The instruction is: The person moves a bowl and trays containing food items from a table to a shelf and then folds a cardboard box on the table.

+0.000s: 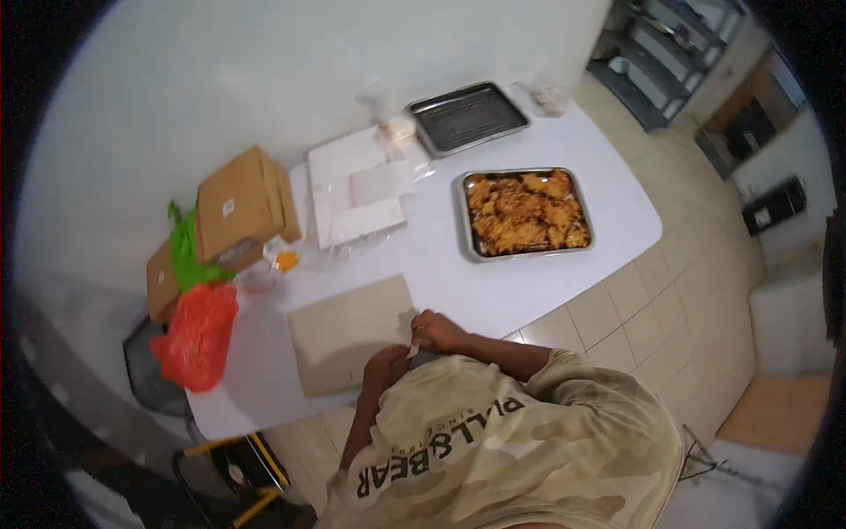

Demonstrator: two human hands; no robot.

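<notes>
Shirt (520,445) is nearest; left hand (385,365) pinches scrap (412,351), grip of right hand (439,332) I cannot tell; cardboard (345,331) lies left of both.

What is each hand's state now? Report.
Left hand: fingers curled near a small pale scrap; grip can't be told.
Right hand: curled beside it; grip can't be told.

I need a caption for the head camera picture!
Left hand and right hand close together by a tan board, a tray of browned food beyond.
</notes>
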